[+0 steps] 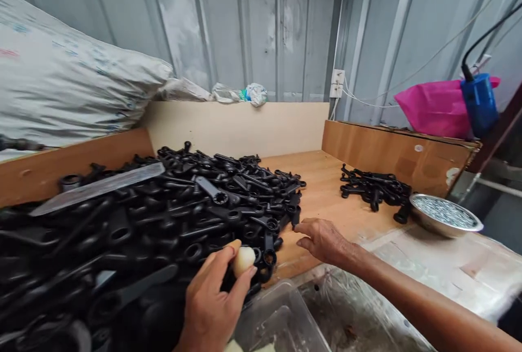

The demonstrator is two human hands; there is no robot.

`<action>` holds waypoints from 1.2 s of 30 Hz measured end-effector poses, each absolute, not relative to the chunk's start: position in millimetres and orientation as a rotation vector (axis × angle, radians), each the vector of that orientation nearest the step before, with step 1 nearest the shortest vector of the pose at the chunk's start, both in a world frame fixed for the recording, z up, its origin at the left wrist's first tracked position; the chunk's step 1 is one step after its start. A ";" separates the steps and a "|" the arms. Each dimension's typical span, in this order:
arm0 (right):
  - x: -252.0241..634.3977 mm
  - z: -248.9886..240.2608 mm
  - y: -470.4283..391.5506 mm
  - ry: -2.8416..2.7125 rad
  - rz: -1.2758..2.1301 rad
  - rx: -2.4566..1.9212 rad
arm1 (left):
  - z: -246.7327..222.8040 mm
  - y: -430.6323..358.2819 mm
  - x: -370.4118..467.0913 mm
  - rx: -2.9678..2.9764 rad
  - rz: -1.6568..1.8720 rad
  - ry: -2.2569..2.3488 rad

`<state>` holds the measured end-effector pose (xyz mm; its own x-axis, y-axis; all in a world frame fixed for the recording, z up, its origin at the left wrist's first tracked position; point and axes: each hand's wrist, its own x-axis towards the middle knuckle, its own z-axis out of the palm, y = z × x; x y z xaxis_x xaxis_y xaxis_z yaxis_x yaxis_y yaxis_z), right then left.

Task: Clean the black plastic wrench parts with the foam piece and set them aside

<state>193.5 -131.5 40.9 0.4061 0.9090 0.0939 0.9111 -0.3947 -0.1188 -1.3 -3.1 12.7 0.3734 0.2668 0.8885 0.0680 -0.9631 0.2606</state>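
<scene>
The left hand pinches a smooth, pale rounded knob at the front edge of the wooden surface. The right hand lies flat, fingers released, beside the heap of matte black ring-ended wrenches.

grey corrugated metal walls behind a boarded wooden workbench.
</scene>
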 end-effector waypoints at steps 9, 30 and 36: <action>150.7 63.7 -82.0 -1.669 -0.180 -2.510 | 10.4 -2.6 0.5 2.374 1.753 0.245; 100.5 113.9 -15.4 -1.829 -0.103 -2.255 | 1.3 -8.3 1.9 2.207 1.420 0.238; 82.6 113.6 -4.0 -1.854 -0.201 -2.276 | 0.0 -7.7 3.0 2.190 1.407 0.230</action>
